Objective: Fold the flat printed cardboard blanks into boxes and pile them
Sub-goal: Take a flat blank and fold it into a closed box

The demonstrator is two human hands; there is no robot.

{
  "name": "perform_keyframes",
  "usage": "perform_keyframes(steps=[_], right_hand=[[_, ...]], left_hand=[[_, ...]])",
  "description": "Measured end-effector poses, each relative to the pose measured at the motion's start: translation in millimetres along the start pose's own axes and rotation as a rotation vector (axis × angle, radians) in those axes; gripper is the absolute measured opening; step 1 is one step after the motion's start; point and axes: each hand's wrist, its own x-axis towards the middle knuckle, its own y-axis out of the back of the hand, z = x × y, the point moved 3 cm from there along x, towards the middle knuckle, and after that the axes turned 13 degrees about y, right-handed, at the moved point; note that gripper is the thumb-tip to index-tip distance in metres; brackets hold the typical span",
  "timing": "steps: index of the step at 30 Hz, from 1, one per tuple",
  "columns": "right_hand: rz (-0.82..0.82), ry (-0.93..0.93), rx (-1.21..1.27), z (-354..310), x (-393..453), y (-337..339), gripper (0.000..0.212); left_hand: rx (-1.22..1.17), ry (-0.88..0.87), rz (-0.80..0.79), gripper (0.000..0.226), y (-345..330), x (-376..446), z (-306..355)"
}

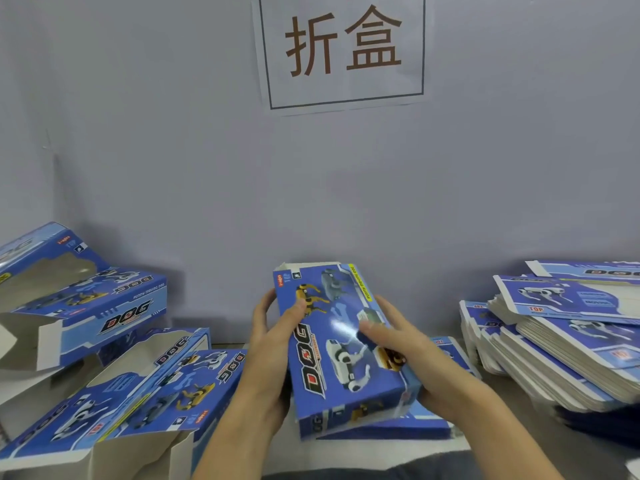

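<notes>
I hold a blue printed "DOG" box (341, 355) upright and tilted in front of me, opened into a box shape. My left hand (273, 344) grips its left edge, thumb on the printed face. My right hand (398, 341) holds its right side, fingers curled over the edge and thumb lying across the face. Under the box lies a flat blue blank (426, 422). A tall stack of flat blanks (561, 348) sits at the right. Several folded boxes (114, 368) are piled at the left.
A grey wall stands close behind the table, with a paper sign (343, 50) bearing two large brown characters. The pale tabletop (349, 455) shows at the bottom middle. A dark item (602, 424) lies under the blank stack's right end.
</notes>
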Motion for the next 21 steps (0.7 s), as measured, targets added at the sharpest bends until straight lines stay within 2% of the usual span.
perform_keyframes(steps=[2,4,7,12,17,21], right_hand=[[-0.011,0.003,0.004,1,0,-4,0.062],[0.027,0.020,0.018,0,0,-2,0.051],[0.126,-0.011,0.130,-1,-1,7,0.052],[0.260,-0.094,0.404,2,-4,12,0.057],[0.231,-0.084,0.510,4,-4,9,0.052],[0.238,-0.084,0.541,7,-6,7,0.052]], left_hand=[[0.001,0.021,0.038,0.055,2,2,-2],[0.016,0.021,0.037,0.063,0,1,-3],[0.047,-0.047,-0.035,0.073,-11,-3,1],[0.277,-0.206,-0.132,0.060,-31,-14,4],[0.491,-0.326,-0.104,0.048,-37,-15,2],[0.520,-0.331,-0.115,0.047,-40,-14,1]])
